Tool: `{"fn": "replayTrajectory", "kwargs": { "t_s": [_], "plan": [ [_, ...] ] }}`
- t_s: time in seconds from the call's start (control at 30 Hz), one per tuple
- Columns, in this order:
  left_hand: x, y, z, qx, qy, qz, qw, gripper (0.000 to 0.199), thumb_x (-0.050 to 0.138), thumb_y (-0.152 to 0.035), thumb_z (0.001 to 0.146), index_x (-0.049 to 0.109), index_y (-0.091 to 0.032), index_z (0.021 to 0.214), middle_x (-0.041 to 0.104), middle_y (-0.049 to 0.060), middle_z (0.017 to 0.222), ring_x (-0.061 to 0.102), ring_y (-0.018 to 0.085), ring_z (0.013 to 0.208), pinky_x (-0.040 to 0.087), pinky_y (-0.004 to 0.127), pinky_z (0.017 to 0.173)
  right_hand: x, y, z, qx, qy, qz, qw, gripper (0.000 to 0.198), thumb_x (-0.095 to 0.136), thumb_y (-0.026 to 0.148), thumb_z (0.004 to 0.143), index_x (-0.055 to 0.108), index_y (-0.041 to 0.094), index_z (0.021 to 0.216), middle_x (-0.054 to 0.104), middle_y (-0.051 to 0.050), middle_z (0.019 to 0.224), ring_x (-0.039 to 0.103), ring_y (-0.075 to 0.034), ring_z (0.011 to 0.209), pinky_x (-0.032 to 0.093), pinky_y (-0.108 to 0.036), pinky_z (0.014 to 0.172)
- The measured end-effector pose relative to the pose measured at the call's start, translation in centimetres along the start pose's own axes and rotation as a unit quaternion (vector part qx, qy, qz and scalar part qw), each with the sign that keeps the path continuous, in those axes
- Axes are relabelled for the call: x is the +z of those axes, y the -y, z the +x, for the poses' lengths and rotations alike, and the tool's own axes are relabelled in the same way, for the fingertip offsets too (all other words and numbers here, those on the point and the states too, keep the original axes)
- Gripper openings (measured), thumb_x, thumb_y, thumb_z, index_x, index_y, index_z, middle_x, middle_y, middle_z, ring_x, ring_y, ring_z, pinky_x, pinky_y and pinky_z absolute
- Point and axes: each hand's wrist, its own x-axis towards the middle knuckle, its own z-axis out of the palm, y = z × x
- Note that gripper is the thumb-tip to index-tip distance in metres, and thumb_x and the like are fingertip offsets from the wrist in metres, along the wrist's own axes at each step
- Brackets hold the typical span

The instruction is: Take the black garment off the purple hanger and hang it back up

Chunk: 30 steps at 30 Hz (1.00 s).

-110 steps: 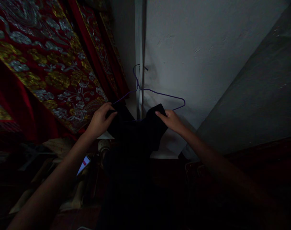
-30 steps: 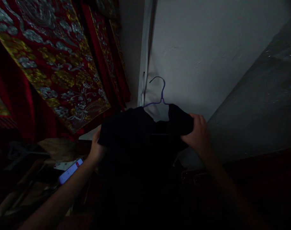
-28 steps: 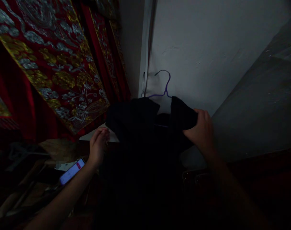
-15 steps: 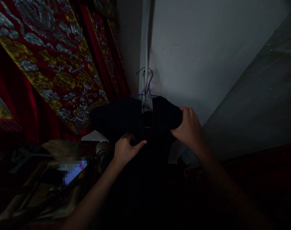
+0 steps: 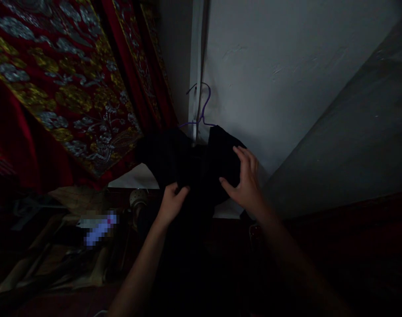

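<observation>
A dark short-sleeved garment (image 5: 224, 158) hangs on a purple wire hanger (image 5: 206, 103), and in this dim light its details are lost. My left hand (image 5: 171, 202) is closed on the front of the garment, left of the neck opening, thumb pointing right. At the right sleeve, my right hand (image 5: 245, 185) lies against the cloth with its thumb and fingers spread apart. The hanger's hook is by a narrow pale strip (image 5: 195, 53) running down the wall.
A red cloth (image 5: 78, 92) with gold and silver embroidery drapes on the left. Below it stand a wooden chair-like frame (image 5: 49, 251), a pixelated bright object (image 5: 100, 229) and a clog-like shoe (image 5: 138, 198). A pale wall (image 5: 270, 66) rises behind, with a grey sheet-like surface (image 5: 353, 132) at right.
My right hand has shifted left and its fingers have loosened and spread on the sleeve. My left hand has moved slightly left, and the garment looks narrower. The view has shifted a little.
</observation>
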Motion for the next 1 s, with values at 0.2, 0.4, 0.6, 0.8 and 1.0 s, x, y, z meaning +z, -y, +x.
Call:
{"fn": "replayTrajectory", "kwargs": {
  "t_s": [0.2, 0.4, 0.6, 0.8, 1.0],
  "plan": [
    [0.6, 0.5, -5.2, -0.042, -0.020, -0.141, 0.989, 0.026, 0.072, -0.039, 0.078, 0.073, -0.014, 0.077, 0.068, 0.001, 0.071, 0.059, 0.015, 0.068, 0.046, 0.024, 0.064, 6.2, 3.9, -6.7, 0.313, 0.160, 0.276, 0.895, 0.049, 0.053, 0.063, 0.091, 0.055, 0.020, 0.067, 0.055, 0.000, 0.061, 0.055, -0.018, 0.062, 0.044, -0.030, 0.060],
    [0.0, 0.2, -6.4, -0.033, -0.043, -0.157, 0.986, 0.031, 0.077, -0.046, 0.079, 0.074, -0.015, 0.084, 0.071, 0.002, 0.077, 0.063, 0.017, 0.072, 0.050, 0.025, 0.068, 8.1, 6.4, -10.0, 0.408, 0.183, 0.343, 0.826, 0.057, 0.059, 0.071, 0.083, 0.053, 0.020, 0.060, 0.052, 0.001, 0.055, 0.051, -0.015, 0.056, 0.038, -0.027, 0.053],
    [0.5, -0.1, -7.1, -0.049, -0.027, -0.166, 0.985, 0.036, 0.075, -0.052, 0.080, 0.068, -0.016, 0.082, 0.064, -0.001, 0.069, 0.058, 0.015, 0.062, 0.048, 0.024, 0.059, 6.9, 7.5, -11.2, 0.393, 0.149, 0.391, 0.819, 0.054, 0.058, 0.069, 0.085, 0.062, 0.018, 0.067, 0.055, 0.000, 0.056, 0.049, -0.013, 0.052, 0.036, -0.026, 0.050],
    [1.8, 0.4, -7.2, 0.021, -0.020, -0.132, 0.991, 0.018, 0.060, -0.037, 0.090, 0.060, -0.019, 0.085, 0.067, 0.004, 0.088, 0.063, 0.020, 0.088, 0.050, 0.029, 0.080, 5.8, 7.3, -11.4, 0.390, 0.099, 0.406, 0.820, 0.044, 0.062, 0.062, 0.084, 0.065, 0.019, 0.074, 0.055, 0.000, 0.059, 0.050, -0.013, 0.053, 0.040, -0.026, 0.051],
    [3.2, 3.7, -7.5, 0.056, 0.079, 0.041, 0.994, 0.020, 0.057, -0.018, 0.084, 0.060, -0.021, 0.104, 0.068, 0.003, 0.091, 0.064, 0.020, 0.085, 0.049, 0.030, 0.081, 5.8, 6.1, -11.6, 0.395, 0.126, 0.425, 0.804, 0.045, 0.060, 0.061, 0.084, 0.060, 0.019, 0.066, 0.051, 0.002, 0.051, 0.047, -0.012, 0.048, 0.038, -0.025, 0.049]
  ]
}}
